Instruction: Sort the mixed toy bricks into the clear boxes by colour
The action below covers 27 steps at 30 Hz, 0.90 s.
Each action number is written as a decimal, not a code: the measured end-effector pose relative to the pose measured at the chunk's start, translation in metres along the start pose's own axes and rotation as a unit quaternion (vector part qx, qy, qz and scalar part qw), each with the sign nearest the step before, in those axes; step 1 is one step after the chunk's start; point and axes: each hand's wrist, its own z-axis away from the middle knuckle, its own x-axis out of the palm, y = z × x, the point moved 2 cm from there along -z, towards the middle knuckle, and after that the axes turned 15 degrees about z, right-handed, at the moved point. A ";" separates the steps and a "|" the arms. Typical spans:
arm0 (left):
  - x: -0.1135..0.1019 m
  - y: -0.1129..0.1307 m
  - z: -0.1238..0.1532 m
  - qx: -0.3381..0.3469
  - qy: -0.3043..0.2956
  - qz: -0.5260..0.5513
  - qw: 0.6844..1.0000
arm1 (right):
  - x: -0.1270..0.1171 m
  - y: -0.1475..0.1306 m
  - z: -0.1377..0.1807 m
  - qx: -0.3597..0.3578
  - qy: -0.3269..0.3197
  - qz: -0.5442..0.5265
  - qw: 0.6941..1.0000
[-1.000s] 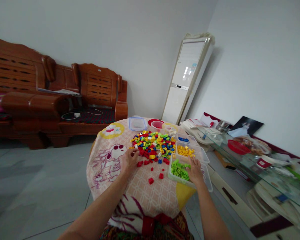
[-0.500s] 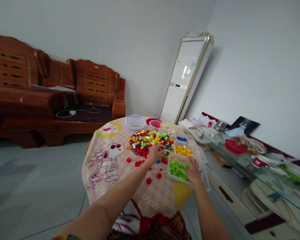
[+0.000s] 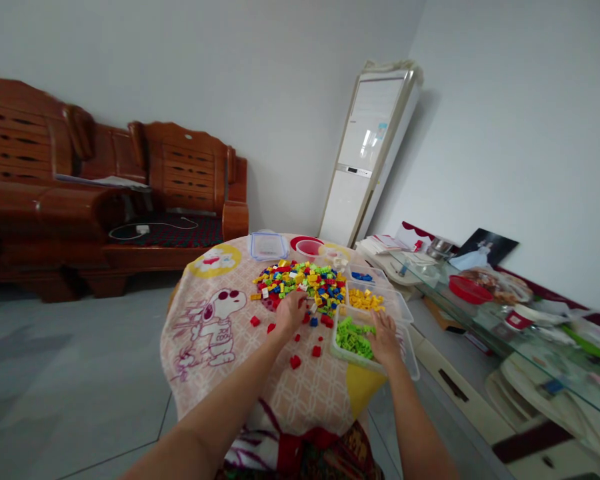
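My left hand [image 3: 291, 312] is at the near edge of a mixed pile of toy building bricks [image 3: 280, 275], its fingers bent together; whatever is between them is too small to make out. My right hand [image 3: 386, 340] rests, fingers apart, over the right rim of a clear plastic box holding green bricks [image 3: 353, 339]. Just behind that box, yellow bricks [image 3: 365, 300] fill another clear container. Farther back, a container holds a few blue bricks [image 3: 362, 277]. Loose red bricks [image 3: 295, 362] lie on the tablecloth before my left hand.
A round table with a patterned tablecloth [image 3: 190, 333] bears everything. At its back are a blue-rimmed clear lid [image 3: 269, 246] and a red-and-white bowl [image 3: 310, 247]. A cluttered glass-topped cabinet [image 3: 510, 347] stands to the right; a wooden sofa [image 3: 190, 180] is at the left.
My left hand has moved left and slightly down along the front of the pile. My right hand has stayed at the green bricks' box. The view has shifted slightly.
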 end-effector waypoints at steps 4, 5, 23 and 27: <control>-0.016 -0.010 0.021 0.009 -0.034 -0.059 0.998 | 0.001 0.000 0.000 -0.005 0.004 -0.001 1.000; -0.015 -0.010 0.024 0.018 -0.051 -0.061 0.997 | 0.001 0.000 0.000 -0.006 0.005 -0.001 1.000; -0.009 -0.015 0.032 0.073 0.000 0.110 0.991 | 0.003 0.002 0.000 -0.008 0.002 0.001 1.000; -0.009 -0.014 0.031 0.079 -0.009 0.125 0.989 | 0.002 0.002 0.000 -0.012 0.001 0.002 1.000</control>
